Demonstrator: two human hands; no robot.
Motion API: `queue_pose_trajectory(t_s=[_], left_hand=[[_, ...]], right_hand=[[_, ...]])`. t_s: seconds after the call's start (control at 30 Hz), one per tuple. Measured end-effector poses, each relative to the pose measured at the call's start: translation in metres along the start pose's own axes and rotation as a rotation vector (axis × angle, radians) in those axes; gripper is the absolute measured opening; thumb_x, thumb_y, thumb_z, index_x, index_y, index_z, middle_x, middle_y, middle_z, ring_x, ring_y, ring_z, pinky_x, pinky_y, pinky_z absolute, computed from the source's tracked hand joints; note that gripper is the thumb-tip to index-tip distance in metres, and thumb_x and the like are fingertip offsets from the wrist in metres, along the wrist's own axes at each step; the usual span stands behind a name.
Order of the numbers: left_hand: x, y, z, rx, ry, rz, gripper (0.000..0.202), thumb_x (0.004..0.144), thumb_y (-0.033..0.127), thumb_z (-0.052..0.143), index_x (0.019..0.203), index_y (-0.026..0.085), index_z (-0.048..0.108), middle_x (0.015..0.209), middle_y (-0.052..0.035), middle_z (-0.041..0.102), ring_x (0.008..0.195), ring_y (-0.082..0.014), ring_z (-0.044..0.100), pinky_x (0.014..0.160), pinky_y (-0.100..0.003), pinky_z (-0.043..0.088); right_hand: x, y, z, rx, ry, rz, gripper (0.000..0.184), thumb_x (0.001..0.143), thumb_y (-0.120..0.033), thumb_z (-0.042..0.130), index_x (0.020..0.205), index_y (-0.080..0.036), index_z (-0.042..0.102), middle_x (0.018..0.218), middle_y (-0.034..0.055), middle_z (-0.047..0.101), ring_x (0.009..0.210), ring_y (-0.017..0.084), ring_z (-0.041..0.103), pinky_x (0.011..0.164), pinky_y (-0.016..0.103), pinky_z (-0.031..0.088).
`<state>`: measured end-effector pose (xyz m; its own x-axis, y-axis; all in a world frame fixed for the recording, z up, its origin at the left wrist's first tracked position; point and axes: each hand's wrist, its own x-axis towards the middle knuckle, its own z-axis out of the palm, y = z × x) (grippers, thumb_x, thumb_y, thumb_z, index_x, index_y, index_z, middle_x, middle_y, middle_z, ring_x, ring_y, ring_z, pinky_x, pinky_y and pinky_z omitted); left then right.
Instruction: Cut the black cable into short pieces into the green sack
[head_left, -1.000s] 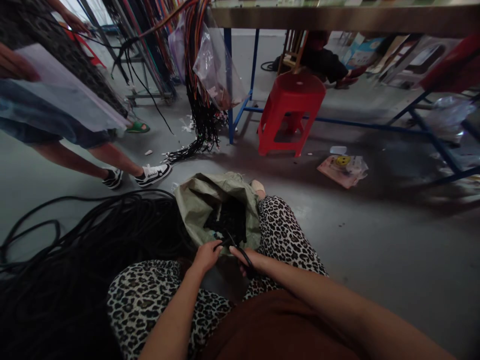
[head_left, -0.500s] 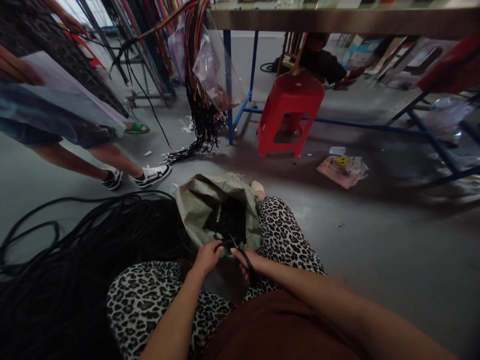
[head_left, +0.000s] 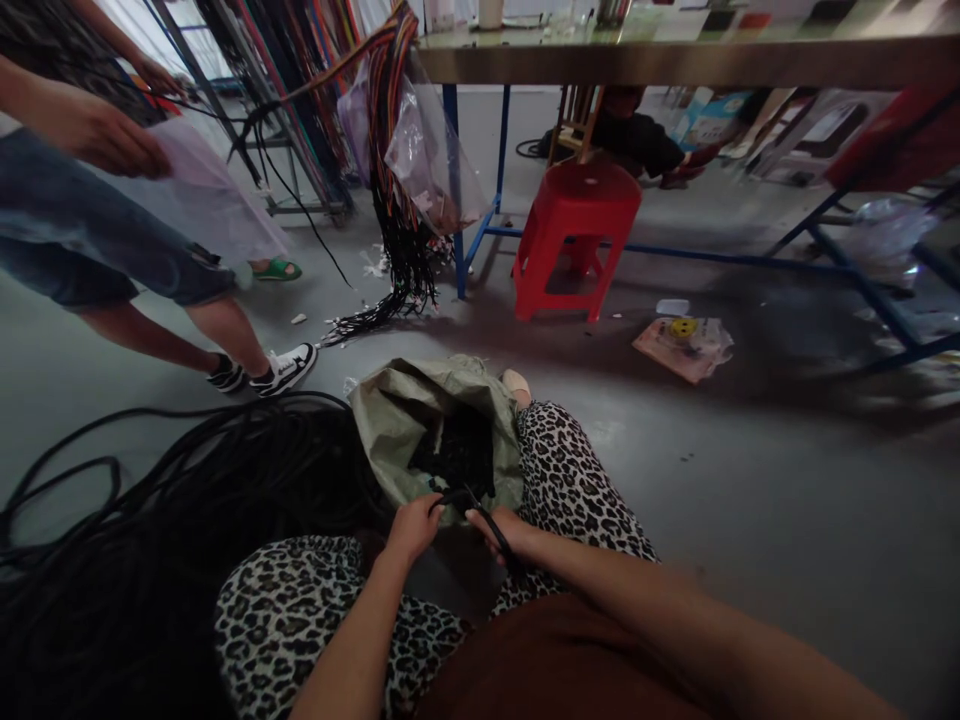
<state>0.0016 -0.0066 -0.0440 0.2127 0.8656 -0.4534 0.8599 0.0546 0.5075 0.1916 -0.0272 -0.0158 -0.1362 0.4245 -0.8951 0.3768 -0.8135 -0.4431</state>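
I sit with leopard-print trousers, and an open green sack point(head_left: 390, 430) full of small black pieces stands between my knees. My left hand point(head_left: 412, 525) is closed, pinching one end of a thin black cable point(head_left: 457, 497) at the sack's near rim. My right hand point(head_left: 504, 530) is closed on the same cable, which runs back over its fingers. The two hands are close together, a few centimetres apart.
A big heap of black cable point(head_left: 172, 520) covers the floor at my left. Another person in denim shorts and sneakers point(head_left: 281, 368) stands at the left holding a plastic sheet. Ahead stand a red stool point(head_left: 577, 235), a blue-legged table point(head_left: 675, 55) with hanging wire bundles point(head_left: 401, 180), and a packet point(head_left: 682, 345) on the floor.
My hands have kept their pinch on the cable with little movement. The person at the left has stepped further left and shifted the plastic sheet. My view tilted up slightly.
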Motion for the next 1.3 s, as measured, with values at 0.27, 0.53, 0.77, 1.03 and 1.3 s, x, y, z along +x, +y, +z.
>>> queue_pose_trajectory(t_s=[0.27, 0.53, 0.77, 1.03, 1.3], left_hand=[[0.0, 0.0, -0.001, 0.029, -0.027, -0.042, 0.035, 0.086, 0.027, 0.048, 0.117, 0.022, 0.062, 0.117, -0.0065, 0.065, 0.11, -0.0191, 0.058, 0.096, -0.029, 0.041], [0.001, 0.003, -0.004, 0.028, -0.036, -0.05, 0.035, 0.085, 0.026, 0.048, 0.116, 0.021, 0.063, 0.116, -0.0077, 0.065, 0.109, -0.0196, 0.058, 0.095, -0.03, 0.042], [0.005, -0.004, -0.001, 0.019, 0.017, -0.022, 0.034, 0.086, 0.027, 0.048, 0.115, 0.02, 0.063, 0.113, -0.0075, 0.066, 0.108, -0.0195, 0.059, 0.092, -0.028, 0.043], [0.007, -0.004, -0.004, -0.042, 0.083, -0.049, 0.035, 0.087, 0.027, 0.047, 0.118, 0.017, 0.061, 0.117, -0.0081, 0.064, 0.112, -0.0185, 0.057, 0.096, -0.028, 0.042], [0.008, -0.008, -0.001, -0.071, 0.099, -0.045, 0.034, 0.087, 0.027, 0.048, 0.117, 0.018, 0.061, 0.119, -0.007, 0.063, 0.113, -0.0188, 0.056, 0.099, -0.03, 0.041]], right_hand=[[0.0, 0.0, 0.001, -0.097, 0.028, 0.006, 0.045, 0.089, -0.048, 0.047, 0.057, -0.016, 0.049, 0.041, -0.0011, 0.042, 0.029, 0.01, 0.041, 0.03, 0.02, 0.032], [-0.003, -0.003, -0.001, -0.141, 0.053, 0.005, 0.047, 0.087, -0.048, 0.051, 0.054, -0.016, 0.047, 0.037, -0.0016, 0.042, 0.028, 0.009, 0.041, 0.029, 0.018, 0.029], [0.008, 0.003, -0.001, -0.013, 0.069, -0.01, 0.045, 0.087, -0.048, 0.051, 0.057, -0.015, 0.048, 0.04, -0.0016, 0.044, 0.029, 0.008, 0.043, 0.029, 0.017, 0.034], [0.007, 0.001, -0.001, 0.076, -0.015, 0.018, 0.045, 0.089, -0.054, 0.044, 0.073, -0.013, 0.051, 0.042, -0.0026, 0.047, 0.028, 0.011, 0.047, 0.027, 0.018, 0.037], [0.005, 0.001, 0.001, 0.096, -0.083, 0.03, 0.047, 0.088, -0.057, 0.044, 0.074, -0.013, 0.05, 0.044, -0.0024, 0.048, 0.029, 0.011, 0.048, 0.029, 0.019, 0.04]])
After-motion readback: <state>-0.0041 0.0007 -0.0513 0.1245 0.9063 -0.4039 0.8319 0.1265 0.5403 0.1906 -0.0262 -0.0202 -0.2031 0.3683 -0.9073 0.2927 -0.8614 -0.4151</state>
